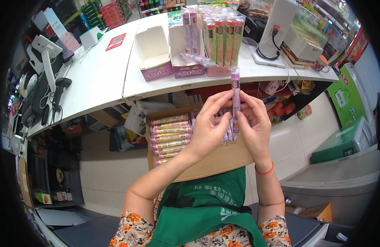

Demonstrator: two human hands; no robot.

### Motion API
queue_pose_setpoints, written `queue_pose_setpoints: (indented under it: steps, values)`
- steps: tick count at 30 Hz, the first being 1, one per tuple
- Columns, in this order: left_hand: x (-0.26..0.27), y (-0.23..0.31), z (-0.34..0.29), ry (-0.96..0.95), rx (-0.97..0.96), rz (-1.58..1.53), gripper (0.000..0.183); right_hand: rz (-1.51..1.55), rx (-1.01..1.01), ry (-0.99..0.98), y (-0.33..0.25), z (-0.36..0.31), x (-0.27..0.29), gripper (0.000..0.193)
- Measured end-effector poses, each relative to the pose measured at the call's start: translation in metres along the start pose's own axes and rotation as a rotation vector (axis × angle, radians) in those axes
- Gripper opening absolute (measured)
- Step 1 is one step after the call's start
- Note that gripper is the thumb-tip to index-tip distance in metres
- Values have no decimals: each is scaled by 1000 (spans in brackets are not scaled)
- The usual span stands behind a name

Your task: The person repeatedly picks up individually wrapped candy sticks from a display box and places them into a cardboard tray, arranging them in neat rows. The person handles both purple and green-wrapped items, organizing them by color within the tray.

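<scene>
Upright between both hands is a slim purple wrapped snack stick [236, 105]. My left hand [211, 128] pinches it from the left, and my right hand [255, 123] grips its right side with thumb and fingers. Below them, a brown cardboard carton [206, 164] rests at my lap. Yellow-and-pink wrapped sticks [170, 138] are stacked in its left part; more purple sticks [229, 133] lie partly hidden behind my hands. On the counter ahead, a purple-and-white display box [189, 72] has a few purple sticks standing in it and one lying across its front.
Left of that box stands another open purple-and-white box [158, 75]. To its right, green-and-red sticks [225, 43] fill a third. The white counter [103, 68] carries a handheld scanner [60, 88] at left and a white device with cables [276, 31] at right. A green bin [336, 142] is far right.
</scene>
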State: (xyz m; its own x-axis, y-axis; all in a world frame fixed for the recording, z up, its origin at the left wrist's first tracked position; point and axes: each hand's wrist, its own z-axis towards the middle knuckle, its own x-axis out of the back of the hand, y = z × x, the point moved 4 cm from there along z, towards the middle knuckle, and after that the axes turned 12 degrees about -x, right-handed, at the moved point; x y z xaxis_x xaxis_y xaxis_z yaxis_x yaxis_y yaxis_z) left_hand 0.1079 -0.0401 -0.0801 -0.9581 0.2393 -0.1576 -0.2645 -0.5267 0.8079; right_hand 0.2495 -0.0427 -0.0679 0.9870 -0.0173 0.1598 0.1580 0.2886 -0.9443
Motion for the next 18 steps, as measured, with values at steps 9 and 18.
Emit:
queue_pose_setpoints:
  steps: [9,18]
  values:
    - [-8,-29,-20,21,89,-15,56,22,-75,72,34,-11,5,51]
    - [-16,-61,-38,45,162,-71,54,20,-157,76,62,-19,12,50]
